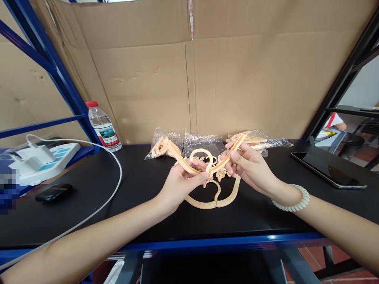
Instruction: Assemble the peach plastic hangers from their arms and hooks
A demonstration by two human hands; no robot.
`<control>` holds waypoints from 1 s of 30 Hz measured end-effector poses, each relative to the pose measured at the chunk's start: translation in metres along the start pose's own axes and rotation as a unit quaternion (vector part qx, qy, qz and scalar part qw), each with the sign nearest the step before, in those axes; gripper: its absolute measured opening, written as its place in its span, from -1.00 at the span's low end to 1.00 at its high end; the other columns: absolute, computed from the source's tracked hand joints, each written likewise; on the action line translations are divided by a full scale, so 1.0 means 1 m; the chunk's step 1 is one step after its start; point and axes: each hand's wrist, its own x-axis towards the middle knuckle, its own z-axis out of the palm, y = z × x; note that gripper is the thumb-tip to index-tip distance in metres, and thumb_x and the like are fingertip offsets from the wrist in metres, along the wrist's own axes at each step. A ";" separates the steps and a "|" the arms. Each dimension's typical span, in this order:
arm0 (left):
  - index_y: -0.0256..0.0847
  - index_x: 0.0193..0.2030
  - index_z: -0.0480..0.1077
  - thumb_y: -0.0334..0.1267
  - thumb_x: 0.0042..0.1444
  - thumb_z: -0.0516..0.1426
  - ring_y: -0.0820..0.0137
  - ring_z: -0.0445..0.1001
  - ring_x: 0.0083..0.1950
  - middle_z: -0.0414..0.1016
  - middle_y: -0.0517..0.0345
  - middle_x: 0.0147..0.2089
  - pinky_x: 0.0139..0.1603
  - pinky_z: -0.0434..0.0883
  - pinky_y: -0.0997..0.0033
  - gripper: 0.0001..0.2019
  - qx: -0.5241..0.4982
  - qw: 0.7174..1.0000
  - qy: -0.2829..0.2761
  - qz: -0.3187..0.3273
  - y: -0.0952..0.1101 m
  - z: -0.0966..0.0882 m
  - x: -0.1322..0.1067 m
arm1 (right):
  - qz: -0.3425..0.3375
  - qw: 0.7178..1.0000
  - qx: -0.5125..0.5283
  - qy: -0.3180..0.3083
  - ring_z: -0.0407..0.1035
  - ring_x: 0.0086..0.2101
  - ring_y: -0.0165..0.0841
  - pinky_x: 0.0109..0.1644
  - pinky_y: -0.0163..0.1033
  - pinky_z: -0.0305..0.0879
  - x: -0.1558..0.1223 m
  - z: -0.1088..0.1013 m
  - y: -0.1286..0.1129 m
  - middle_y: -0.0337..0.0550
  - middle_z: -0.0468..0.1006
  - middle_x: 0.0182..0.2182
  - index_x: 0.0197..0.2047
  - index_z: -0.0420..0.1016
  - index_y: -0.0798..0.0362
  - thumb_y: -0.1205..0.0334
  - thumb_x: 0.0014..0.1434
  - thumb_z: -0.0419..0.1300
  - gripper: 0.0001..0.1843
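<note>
My left hand (pixel 181 180) grips a beige folding clothes hanger (pixel 184 163) near its middle, the thumb pressed by the base of the hook. My right hand (pixel 250 163) has its fingers closed on the hanger's right arm. The hanger is off the table, its two arms angled up in a V and their hollow inner sides showing. A second beige hanger (pixel 204 205) lies on the black table just below, partly covered by my hands. Behind my fingers is a pile of small beige pieces (pixel 221 173), mostly hidden.
Clear plastic bags with beige parts lie at the back left (pixel 162 148) and back right (pixel 260 138). A water bottle (pixel 103 126), a power strip (pixel 63 156), a white cable (pixel 118 165) and a black mouse-like object (pixel 53 192) are leftward. A phone (pixel 327 169) lies right. Cardboard (pixel 251 79) stands behind.
</note>
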 end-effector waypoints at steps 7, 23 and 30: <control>-0.27 -0.33 0.52 -0.37 -0.01 0.33 0.46 0.52 -0.35 0.55 0.17 -0.36 -0.28 0.47 0.48 -0.90 0.024 1.000 -0.005 0.013 -0.003 -0.001 -0.001 | 0.017 0.997 -0.050 -0.055 0.46 -0.48 -0.45 -0.45 -0.35 0.45 -0.007 0.006 0.008 -0.26 0.53 -0.46 -0.22 0.46 0.06 0.21 0.12 0.34 -0.81; -0.24 -0.36 0.50 -0.33 0.03 0.31 0.45 0.50 -0.35 0.50 0.19 -0.36 -0.27 0.47 0.47 -0.93 0.045 0.997 -0.005 0.070 -0.004 0.001 -0.002 | 0.050 0.997 -0.025 -0.061 0.56 -0.27 -0.35 -0.23 -0.24 0.60 -0.017 0.012 0.015 -0.19 0.57 -0.31 -0.19 0.50 0.06 0.18 0.17 0.31 -0.83; -0.19 -0.34 0.55 -0.33 0.07 0.27 0.38 0.49 -0.30 0.52 0.12 -0.31 -0.29 0.45 0.43 -0.99 0.120 0.986 -0.009 0.113 -0.005 -0.004 -0.001 | -0.025 0.996 -0.077 -0.030 0.57 -0.33 -0.37 -0.26 -0.25 0.63 -0.020 0.018 0.017 -0.19 0.55 -0.29 -0.23 0.54 0.04 0.22 0.15 0.32 -0.89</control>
